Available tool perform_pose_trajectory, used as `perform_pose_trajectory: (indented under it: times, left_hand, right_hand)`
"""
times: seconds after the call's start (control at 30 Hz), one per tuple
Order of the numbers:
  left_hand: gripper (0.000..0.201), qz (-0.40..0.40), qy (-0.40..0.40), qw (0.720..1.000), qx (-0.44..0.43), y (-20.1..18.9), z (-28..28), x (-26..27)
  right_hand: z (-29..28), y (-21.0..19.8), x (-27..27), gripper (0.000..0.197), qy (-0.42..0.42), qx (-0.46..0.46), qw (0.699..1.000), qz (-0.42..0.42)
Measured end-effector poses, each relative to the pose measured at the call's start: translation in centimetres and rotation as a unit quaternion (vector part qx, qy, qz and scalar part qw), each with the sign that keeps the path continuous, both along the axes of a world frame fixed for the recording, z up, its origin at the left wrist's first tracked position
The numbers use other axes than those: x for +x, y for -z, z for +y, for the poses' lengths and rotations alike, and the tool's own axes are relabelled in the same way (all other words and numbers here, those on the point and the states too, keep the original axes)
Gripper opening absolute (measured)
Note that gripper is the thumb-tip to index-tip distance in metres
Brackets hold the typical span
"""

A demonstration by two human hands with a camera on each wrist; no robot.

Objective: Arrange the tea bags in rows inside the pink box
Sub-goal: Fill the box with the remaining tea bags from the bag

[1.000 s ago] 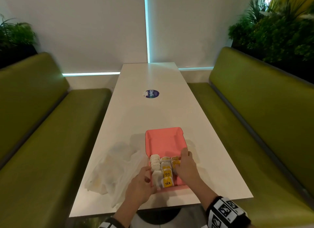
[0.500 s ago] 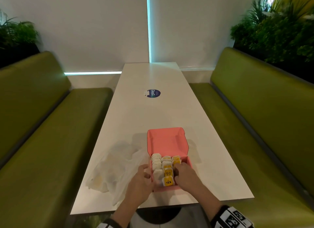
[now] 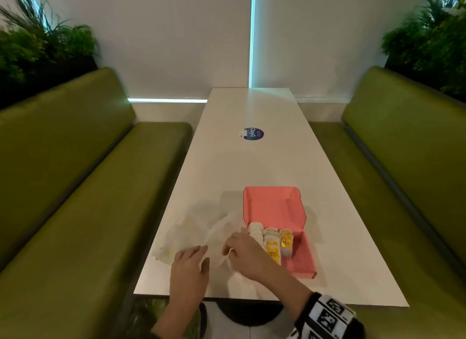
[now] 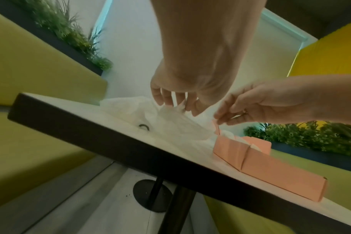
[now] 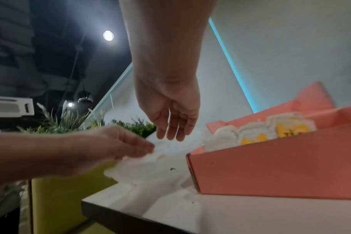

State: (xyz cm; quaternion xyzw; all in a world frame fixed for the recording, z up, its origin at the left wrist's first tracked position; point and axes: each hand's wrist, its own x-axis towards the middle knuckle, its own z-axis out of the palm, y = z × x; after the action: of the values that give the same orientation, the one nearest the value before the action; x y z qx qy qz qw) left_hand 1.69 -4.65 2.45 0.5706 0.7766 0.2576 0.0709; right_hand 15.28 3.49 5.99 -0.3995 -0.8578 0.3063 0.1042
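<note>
Head view, both hands (image 3: 216,260) over plastic bag (image 3: 191,227), pink box (image 3: 301,263) beside

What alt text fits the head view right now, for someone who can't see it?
Both hands, left hand and right hand, reach to a clear plastic bag on a white table, left of an open pink box holding rows of tea bags. Green benches flank the table.

Place: café or restaurant booth
Seating: green padded benches (image 3: 75,187) facing across a long white table (image 3: 252,162)
Décor: planters (image 3: 37,48) behind, branded round sticker (image 3: 253,133)
</note>
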Motion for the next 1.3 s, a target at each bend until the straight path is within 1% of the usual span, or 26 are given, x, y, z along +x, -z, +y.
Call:
perform_pose_trajectory:
  times: [0.07, 0.13, 0.23, 0.27, 0.37, 0.4, 0.43, 0.47, 0.53, 0.6, 0.67, 0.7, 0.77, 0.8, 0.87, 0.9, 1.0, 1.07, 1.13, 1.2, 1.27, 1.3]
  left_hand:
    - [0.030, -0.017, -0.011, 0.998, 0.052, -0.8, 0.0, -0.8]
    - [0.038, -0.002, -0.014, 0.997, 0.075, -1.7, -0.1, -1.9]
    - [0.062, 0.056, -0.033, 0.998, 0.017, -2.0, -0.2, -3.6]
    - [0.068, 0.059, -0.042, 0.997, -0.009, -2.3, -0.2, -3.9]
    - [0.076, 0.031, -0.066, 0.993, -0.097, -2.6, -0.2, -4.1]
    - [0.078, 0.038, -0.069, 0.989, -0.128, -2.4, -0.2, -4.0]
    - [0.081, 0.033, -0.059, 0.985, -0.159, -2.5, -0.2, -3.9]
    - [0.083, 0.021, -0.045, 0.983, -0.174, -2.7, -0.2, -3.8]
    - [0.087, -0.012, -0.022, 0.983, -0.181, -2.8, -0.2, -3.8]
    - [0.089, -0.038, -0.006, 0.983, -0.179, -3.3, -0.4, -3.7]
    - [0.087, -0.058, -0.002, 0.983, -0.176, -3.7, -0.6, -3.6]
    - [0.086, -0.068, -0.003, 0.982, -0.175, -3.9, -0.7, -3.5]
    - [0.089, -0.079, -0.004, 0.981, -0.176, -4.0, -0.8, -3.5]
    - [0.091, -0.081, -0.006, 0.980, -0.179, -4.0, -0.9, -3.5]
    - [0.091, -0.079, -0.008, 0.980, -0.180, -4.0, -1.0, -3.5]
    - [0.090, -0.078, -0.008, 0.981, -0.175, -4.0, -1.1, -3.6]
    - [0.089, -0.081, -0.004, 0.984, -0.157, -4.0, -1.0, -3.5]
    - [0.091, -0.077, -0.008, 0.983, -0.166, -4.0, -1.0, -3.5]
    - [0.091, -0.064, -0.016, 0.981, -0.184, -3.9, -1.0, -3.4]
    - [0.090, -0.046, -0.019, 0.980, -0.191, -3.8, -0.9, -3.5]
    - [0.089, -0.028, -0.024, 0.979, -0.199, -3.8, -0.8, -3.5]
    - [0.089, -0.018, -0.026, 0.978, -0.204, -3.8, -0.8, -3.5]
  right_hand:
    - [0.5, 0.2, -2.3, 0.026, -0.033, 0.002, 0.999, -0.015]
    - [1.0, 0.5, -4.2, 0.029, -0.030, 0.015, 0.998, -0.047]
    - [1.3, 1.0, -5.7, 0.028, 0.002, 0.021, 0.987, -0.160]
    - [1.2, 1.2, -5.9, 0.027, 0.004, 0.017, 0.984, -0.177]
    - [0.7, 1.3, -6.7, 0.026, 0.014, 0.011, 0.983, -0.185]
    - [0.6, 1.4, -7.1, 0.028, 0.002, 0.019, 0.978, -0.208]
    - [0.5, 1.4, -7.5, 0.033, -0.016, 0.022, 0.971, -0.236]
    - [0.5, 1.4, -8.0, 0.042, -0.027, 0.016, 0.968, -0.251]
    - [0.5, 1.5, -9.5, 0.063, -0.036, 0.011, 0.973, -0.230]
    - [0.2, 1.1, -10.5, 0.067, -0.069, 0.002, 0.968, -0.243]
    - [-0.2, 1.1, -11.1, 0.062, -0.116, 0.023, 0.947, -0.300]
    - [-0.5, 1.1, -11.1, 0.060, -0.134, 0.044, 0.939, -0.315]
    - [-0.8, 1.8, -11.1, 0.064, -0.143, 0.071, 0.938, -0.307]
    - [-0.8, 2.1, -11.2, 0.064, -0.134, 0.063, 0.942, -0.302]
    - [-0.8, 2.2, -11.2, 0.055, -0.125, 0.044, 0.943, -0.306]
    - [-0.8, 2.1, -11.2, 0.051, -0.132, 0.050, 0.939, -0.314]
    - [-1.0, 1.5, -11.0, 0.047, -0.145, 0.068, 0.928, -0.335]
    - [-1.0, 1.3, -10.8, 0.044, -0.139, 0.071, 0.927, -0.342]
    - [-1.2, 0.8, -10.5, 0.044, -0.135, 0.086, 0.926, -0.341]
    - [-1.5, 0.4, -10.0, 0.036, -0.121, 0.115, 0.932, -0.322]
    - [-1.8, -0.2, -9.4, 0.025, -0.090, 0.125, 0.948, -0.279]
    - [-1.9, -0.8, -9.0, 0.023, -0.075, 0.115, 0.956, -0.259]
